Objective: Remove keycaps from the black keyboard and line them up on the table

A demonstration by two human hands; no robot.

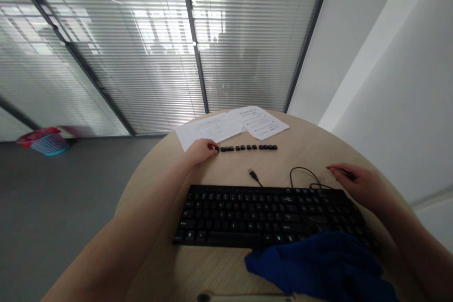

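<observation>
A row of small black keycaps (pixel 248 147) runs left to right across the table, in small groups. My left hand (pixel 202 150) is at the row's left end, its fingers pinched on the end keycap (pixel 217 149). Closer to me lies a black keyboard (pixel 240 214), its function-key strip along the far edge. Past the keyboard's right end, my right hand (pixel 361 181) is closed around a slim dark object (pixel 348 174); its kind I cannot make out. The keyboard cable (pixel 306 168) curls between this hand and the keyboard, and a USB plug (pixel 252 174) lies beyond the far edge.
Two printed sheets (pixel 212 128) lie behind the keycaps on the round wooden table (pixel 208 266). A crumpled blue cloth (pixel 318 264) overlaps the keyboard's near right side. A red and blue basket (pixel 46 142) stands on the floor at left. Blinds and a white wall border the table.
</observation>
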